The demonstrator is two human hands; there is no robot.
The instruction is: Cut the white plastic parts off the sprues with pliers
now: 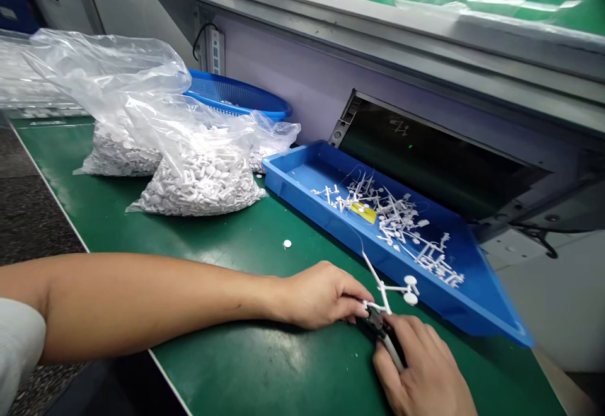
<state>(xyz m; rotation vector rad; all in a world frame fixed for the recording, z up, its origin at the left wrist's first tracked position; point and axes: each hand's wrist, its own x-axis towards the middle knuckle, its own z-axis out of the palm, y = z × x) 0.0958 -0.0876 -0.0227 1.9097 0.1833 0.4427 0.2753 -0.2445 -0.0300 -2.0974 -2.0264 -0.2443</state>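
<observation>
- A green surface [227, 365] ran beneath the work, with a pale edge along its left side
- A blue tray [326, 215] sat at a slant on the right part of it
- Clear plastic bags of small white parts stood left of the tray: a front bag [203, 179], a rear bag [123, 151] behind it, and a smaller bag [267, 148] near the tray's corner
- A blue basket [241, 98] stood behind these, partly hidden by them
- A tangle of white pieces [394, 214] lay spread inside the tray
- The right hand [425, 365] had its grip wrapped around the cutters [392, 353]
- The left hand [321, 296] had a narrow grip, thumb and finger pinching one end of the white branch [382, 288]
- That branch was between the hands, in front of the tray's near wall, its side arm reaching right to round discs
- The cutters' tip was at the branch, close to the left fingertips; I could not tell how far their jaws were parted
- A yellow piece [365, 213] lay among the tangle
- A loose white disc [287, 244] lay on the surface, between the front bag and the left hand
</observation>
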